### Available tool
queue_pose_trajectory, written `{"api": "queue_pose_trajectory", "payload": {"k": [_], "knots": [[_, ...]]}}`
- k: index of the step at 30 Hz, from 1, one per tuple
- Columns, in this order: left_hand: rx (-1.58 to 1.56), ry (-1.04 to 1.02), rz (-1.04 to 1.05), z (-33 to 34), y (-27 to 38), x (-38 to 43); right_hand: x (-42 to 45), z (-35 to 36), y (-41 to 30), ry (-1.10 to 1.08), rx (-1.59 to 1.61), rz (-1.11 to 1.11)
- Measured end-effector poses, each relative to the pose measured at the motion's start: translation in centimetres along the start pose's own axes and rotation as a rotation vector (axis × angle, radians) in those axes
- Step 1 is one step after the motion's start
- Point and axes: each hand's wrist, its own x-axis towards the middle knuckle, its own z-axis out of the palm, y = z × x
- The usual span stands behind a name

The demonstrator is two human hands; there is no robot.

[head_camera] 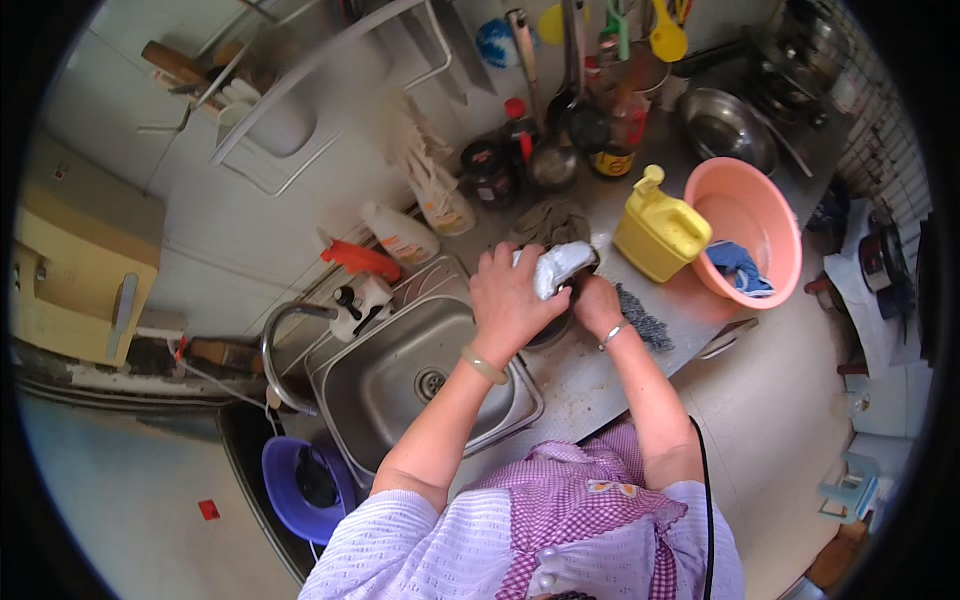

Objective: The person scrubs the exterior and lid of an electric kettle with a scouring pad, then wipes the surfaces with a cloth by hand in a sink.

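Over the steel counter, just right of the sink, my left hand (514,296) grips a crumpled white plastic packet (561,268), thumb toward me. Close beside it is my right hand (598,306), its fingers curled in against a dark round vessel (551,332). The hands and packet cover most of that vessel, so what the right fingers hold is hidden. Behind the packet lies a grey-brown rag (553,223). A dark grey mesh scouring cloth (643,319) rests on the counter next to my right wrist.
The stainless sink (397,375) with its curved faucet (274,352) lies left. A yellow jug (660,229) and a pink basin (784,225) holding a blue cloth (739,266) stand right. Bottles, including a white one (401,234), line the wall below a rack (315,75).
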Motion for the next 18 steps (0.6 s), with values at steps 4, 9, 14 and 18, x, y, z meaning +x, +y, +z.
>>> {"api": "queue_pose_trajectory", "payload": {"k": [4,9,14,18], "knots": [[-0.019,-0.015,-0.013,0.6,0.7,0.2,-0.9,-1.5,-0.7,0.006,-0.008,0.081],[-0.016,0.024,-0.009,0.6,0.8,0.2,-0.9,-1.8,-0.8,-0.024,-0.016,0.120],[-0.046,0.025,0.002,0.9,0.9,0.3,-0.5,-1.5,0.6,0.013,-0.014,0.086],[-0.047,0.025,-0.021,0.6,0.6,-0.1,-1.4,-0.5,-0.6,0.037,0.024,0.158]]}}
